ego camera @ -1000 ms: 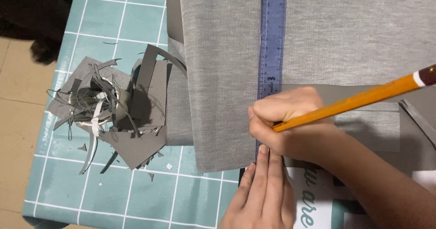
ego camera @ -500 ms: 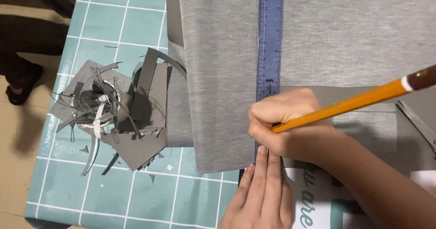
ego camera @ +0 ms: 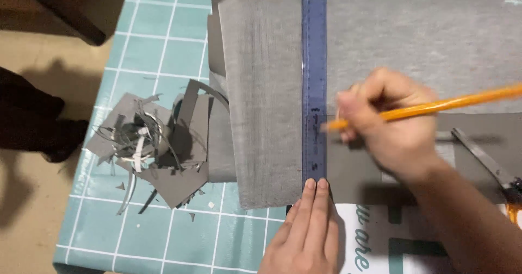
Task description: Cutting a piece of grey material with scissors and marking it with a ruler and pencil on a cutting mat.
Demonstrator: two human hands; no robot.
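Head view: my right hand (ego camera: 389,124) grips an orange pencil (ego camera: 435,107), tip beside the blue ruler (ego camera: 314,83). My left hand (ego camera: 304,233), flat and open, presses the ruler's near end onto grey fabric (ego camera: 266,105). Grey scrap pile (ego camera: 157,143) left on the worktop (ego camera: 157,51).

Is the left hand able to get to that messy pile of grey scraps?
Probably yes. The left hand presses its fingertips on the blue ruler, and the scrap pile lies off to its left. Only flat grey fabric and bare teal mat lie between. It would have to let go of the ruler, though.
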